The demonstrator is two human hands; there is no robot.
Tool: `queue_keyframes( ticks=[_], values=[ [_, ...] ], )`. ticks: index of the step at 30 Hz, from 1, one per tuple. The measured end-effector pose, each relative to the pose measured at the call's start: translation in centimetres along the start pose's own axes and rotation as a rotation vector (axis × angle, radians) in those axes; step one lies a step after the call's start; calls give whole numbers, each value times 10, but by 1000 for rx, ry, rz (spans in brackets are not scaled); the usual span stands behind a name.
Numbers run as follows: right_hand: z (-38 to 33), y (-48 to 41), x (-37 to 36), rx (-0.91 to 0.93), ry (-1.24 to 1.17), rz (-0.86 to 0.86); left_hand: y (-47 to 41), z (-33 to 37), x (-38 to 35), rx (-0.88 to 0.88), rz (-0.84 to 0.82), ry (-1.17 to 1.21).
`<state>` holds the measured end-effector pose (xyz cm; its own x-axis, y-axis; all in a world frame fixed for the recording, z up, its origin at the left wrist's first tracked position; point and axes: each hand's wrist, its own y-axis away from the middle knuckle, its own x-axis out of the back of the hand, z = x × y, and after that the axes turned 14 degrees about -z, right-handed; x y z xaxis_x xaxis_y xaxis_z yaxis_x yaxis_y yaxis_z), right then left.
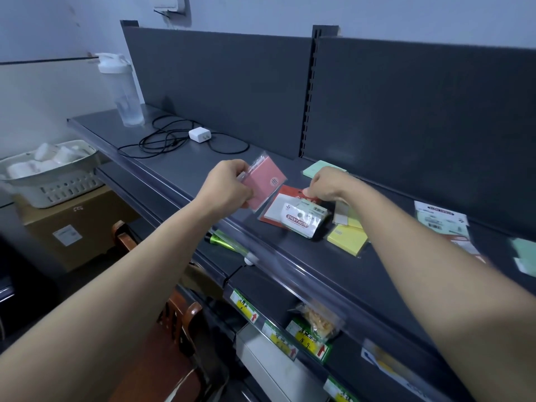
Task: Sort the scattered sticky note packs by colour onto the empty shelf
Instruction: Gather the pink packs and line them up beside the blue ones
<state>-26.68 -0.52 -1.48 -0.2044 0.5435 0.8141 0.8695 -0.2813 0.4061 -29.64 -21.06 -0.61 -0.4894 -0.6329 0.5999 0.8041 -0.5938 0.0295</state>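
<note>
- Left hand [229,185]: fingers and thumb curled round the near edge of a pink sticky note pack [265,181] in a clear sleeve. The pack is held tilted, lifted clear above the dark grey shelf [203,166].
- Right hand [330,187]: fingers curled down, pinching the top edge of a red-backed sticky note pack [290,217]. The pack has a white "STICKY NOTE" label and its lower end lies on the shelf.
- The pink pack and the red-backed pack are just beside each other, the pink one to the left and higher.
- Yellow packs [346,239]: on the shelf under the right wrist, just right of the red-backed pack, near the front edge. Count unclear, at least two overlapping.
- Pale green pack [322,166]: flat on the shelf behind the right hand, near the back panel.
- Further right: mint green packs with printed labels [441,221] lie scattered on the shelf. One more at the frame edge is blurred.
- Left end of the shelf: clear shaker bottle [123,91] with a white lid, upright. A white charger plug [199,134] sits beside a loose black cable [171,137].
- Off the shelf to the left: white plastic basket [55,181] sits on a cardboard box [75,224].
- Lower shelf: yellow and green price tags [245,304] along the rail, with a snack bag [317,319] behind them.
</note>
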Motion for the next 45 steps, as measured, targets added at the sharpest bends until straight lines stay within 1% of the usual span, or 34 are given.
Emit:
queue_keyframes(
  ticks=[1, 3, 6, 8, 11, 13, 15, 16, 19, 22, 24, 27, 30, 33, 37, 40, 45],
  values=[
    [0, -2, -2, 12, -40, 8, 1, 0, 0, 1, 0, 0],
    [-3, -3, -4, 7, -55, -44, 3, -1, 1, 7, 3, 1],
    [-14, -1, 1, -57, 101, -161, 6, -4, 4, 25, 17, 1],
    [-21, -1, 3, -113, 163, -224, 8, -7, 6, 36, 26, -2],
    [-26, 1, 2, -165, 124, -279, 11, -10, 9, 53, 34, -21],
    [-25, 2, 3, -184, 85, -285, 11, -11, 9, 58, 38, -25],
    [-22, 2, 3, -137, 14, -252, 11, -10, 8, 57, 41, -20],
    [-20, 0, 4, -99, -89, -198, 11, -9, 8, 52, 42, -15],
    [-13, -8, 13, 20, -434, 59, 8, -2, 5, 22, 59, 1],
    [-11, -2, 22, 163, -674, 303, 4, 9, 0, -15, 86, 22],
    [-7, 8, 29, 248, -740, 476, 3, 18, -5, -49, 100, 55],
    [6, 31, 38, 307, -642, 645, 3, 36, -16, -102, 87, 102],
    [30, 61, 47, 290, -448, 764, 6, 57, -33, -159, 42, 137],
    [61, 98, 51, 209, -292, 810, 13, 84, -59, -222, -27, 177],
    [111, 153, 52, 132, -254, 870, 28, 121, -102, -301, -111, 194],
    [152, 207, 49, 28, -266, 949, 41, 151, -141, -373, -239, 211],
    [202, 320, 27, -223, -280, 1133, 81, 203, -206, -584, -554, 210]
  ],
)
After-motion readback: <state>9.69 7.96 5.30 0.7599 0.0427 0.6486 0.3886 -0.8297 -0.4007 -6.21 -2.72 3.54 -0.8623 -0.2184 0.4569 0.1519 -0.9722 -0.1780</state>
